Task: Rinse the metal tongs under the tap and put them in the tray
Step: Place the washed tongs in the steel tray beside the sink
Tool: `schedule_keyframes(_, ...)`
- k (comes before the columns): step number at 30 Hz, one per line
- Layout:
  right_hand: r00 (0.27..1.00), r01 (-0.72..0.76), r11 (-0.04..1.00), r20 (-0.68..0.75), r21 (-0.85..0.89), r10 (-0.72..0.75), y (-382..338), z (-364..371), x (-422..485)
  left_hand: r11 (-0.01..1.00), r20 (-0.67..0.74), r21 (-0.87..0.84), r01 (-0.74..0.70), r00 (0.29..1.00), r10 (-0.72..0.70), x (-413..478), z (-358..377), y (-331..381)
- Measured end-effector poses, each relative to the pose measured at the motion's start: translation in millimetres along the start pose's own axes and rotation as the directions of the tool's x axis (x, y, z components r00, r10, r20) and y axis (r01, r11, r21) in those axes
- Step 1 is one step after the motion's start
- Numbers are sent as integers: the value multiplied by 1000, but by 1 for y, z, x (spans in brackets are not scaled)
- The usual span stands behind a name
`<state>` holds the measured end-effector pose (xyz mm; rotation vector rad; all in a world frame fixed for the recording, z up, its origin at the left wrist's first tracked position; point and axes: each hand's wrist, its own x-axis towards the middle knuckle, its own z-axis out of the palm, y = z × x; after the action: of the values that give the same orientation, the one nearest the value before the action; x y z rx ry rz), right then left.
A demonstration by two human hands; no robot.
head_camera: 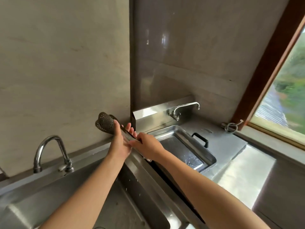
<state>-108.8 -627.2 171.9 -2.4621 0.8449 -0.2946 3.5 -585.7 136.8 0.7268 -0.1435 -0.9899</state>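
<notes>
Both hands grip tongs (113, 128): left hand (119, 142) near perforated heads, right hand (146, 146) on handles; wet metal may slip short of tray (208, 160); drips land outside sink (92, 171).

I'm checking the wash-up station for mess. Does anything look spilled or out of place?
Nothing is damaged. Water drops fall from the tongs, held in both hands over the sink, and drops wet the tray.

Tongs (105, 123): dull grey metal, spoon heads dotted with small round perforations. Tray (209, 156): silvery steel, black handle (201, 139) at its far edge; water beads speckle its floor. Tap (49, 152): bright chrome. Sink (54, 194) and counter (221, 142): brushed grey steel. Wall (62, 55): mottled beige. Window frame (270, 57): reddish brown.
</notes>
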Motion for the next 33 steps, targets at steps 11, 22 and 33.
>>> schedule_keyframes(11, 995, -58, 989, -91, -135, 45, 77, -29, 0, 966, 108, -235, 111, 990, -87, 9, 40, -83)
schedule_keyframes(22, 998, -62, 997, -27, 44, 64, 85, -38, 26, 996, -53, -86, 10, 998, -14, 34, 9, -81)
schedule_keyframes(33, 988, -141, 986, -82, -89, 134, 122, 17, 33, 980, -495, 81, 180, 861, -117, 36, -61, -55)
